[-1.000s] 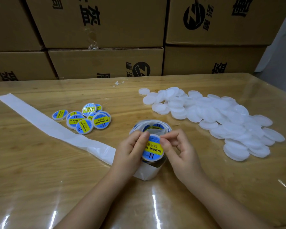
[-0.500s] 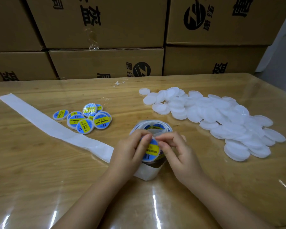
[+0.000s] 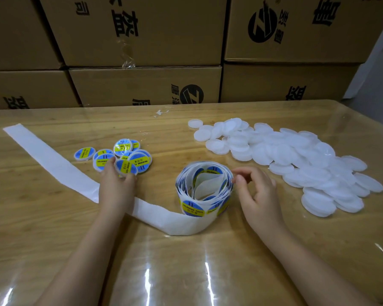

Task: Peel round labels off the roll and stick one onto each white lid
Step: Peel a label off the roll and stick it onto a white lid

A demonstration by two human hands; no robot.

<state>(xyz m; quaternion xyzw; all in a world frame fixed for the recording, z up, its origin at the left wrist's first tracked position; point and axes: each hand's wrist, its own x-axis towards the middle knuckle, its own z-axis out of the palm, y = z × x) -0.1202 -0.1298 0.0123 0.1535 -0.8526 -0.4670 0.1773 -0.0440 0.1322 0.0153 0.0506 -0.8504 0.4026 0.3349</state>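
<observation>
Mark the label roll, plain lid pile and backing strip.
label roll [image 3: 192, 208]: head view, front outer label.
plain lid pile [image 3: 296, 151]: head view, pile's middle.
backing strip [image 3: 53, 161]: head view, bare left stretch.

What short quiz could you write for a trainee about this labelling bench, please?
1. True or false: the plain white lids lie left of the label roll.
2. The left hand reaches to: A) the labelled lids; B) the plain white lids; C) the label roll.
3. Which English words are printed on the labels?

Key: 1 false, they lie on its right; 2 A; 3 SOLDERING PASTE.
</observation>
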